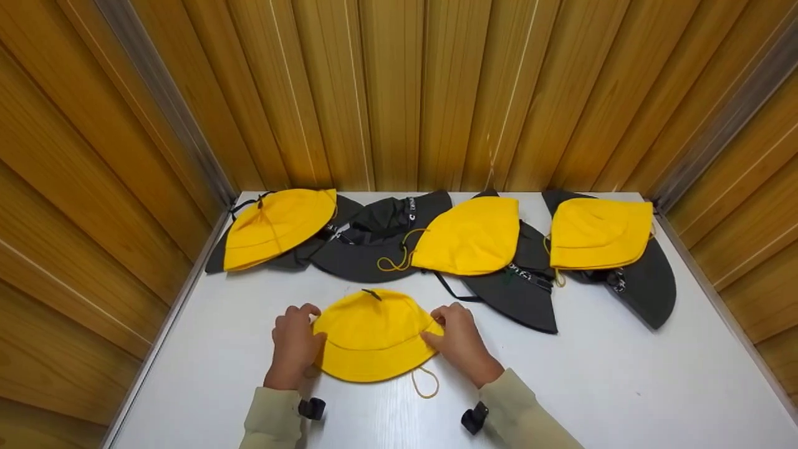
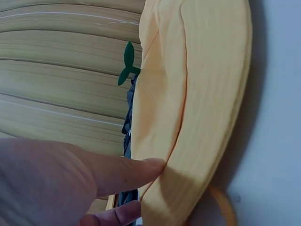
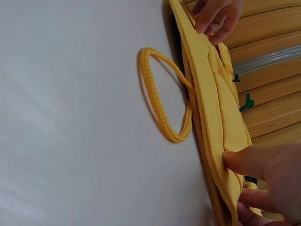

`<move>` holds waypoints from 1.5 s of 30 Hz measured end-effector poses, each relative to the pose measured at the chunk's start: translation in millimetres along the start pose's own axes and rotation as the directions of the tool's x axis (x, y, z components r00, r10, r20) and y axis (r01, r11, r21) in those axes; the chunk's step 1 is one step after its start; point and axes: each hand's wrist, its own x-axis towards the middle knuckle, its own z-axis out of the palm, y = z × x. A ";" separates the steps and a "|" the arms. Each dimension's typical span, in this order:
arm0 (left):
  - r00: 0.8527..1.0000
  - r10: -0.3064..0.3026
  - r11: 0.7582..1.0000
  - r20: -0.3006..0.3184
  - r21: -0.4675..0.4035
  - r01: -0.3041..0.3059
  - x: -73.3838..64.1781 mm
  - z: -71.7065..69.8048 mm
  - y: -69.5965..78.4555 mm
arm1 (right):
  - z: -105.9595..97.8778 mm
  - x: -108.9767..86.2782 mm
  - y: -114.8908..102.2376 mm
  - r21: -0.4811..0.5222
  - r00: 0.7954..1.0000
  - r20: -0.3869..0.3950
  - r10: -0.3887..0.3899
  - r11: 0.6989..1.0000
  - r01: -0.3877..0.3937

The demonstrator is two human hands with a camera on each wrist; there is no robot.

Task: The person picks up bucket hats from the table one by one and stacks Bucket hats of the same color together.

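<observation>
A yellow bucket hat [image 1: 374,349] lies folded flat at the front middle of the white table, brim toward me. My left hand [image 1: 294,343] pinches its left end between thumb and fingers. At the opposite end my right hand [image 1: 462,340] pinches the hat the same way. A green sprout ornament [image 2: 128,66] stands up from the crown in the left wrist view. The hat's yellow cord [image 3: 164,103] loops out from under the brim onto the table, seen in the right wrist view.
Behind, along the table's [image 1: 598,386] back edge, lie several dark hats [image 1: 374,262]. Yellow hats overlap them at the left [image 1: 274,231], middle [image 1: 474,240] and right [image 1: 595,234]. Wood-panelled walls [image 1: 399,93] enclose the back and sides.
</observation>
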 end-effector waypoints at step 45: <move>0.845 0.269 0.865 0.462 0.270 -0.423 0.4 51.2 82.2 | -123.5 100.6 59.9 0.138 0.847 -0.152 0.510 0.859 -0.493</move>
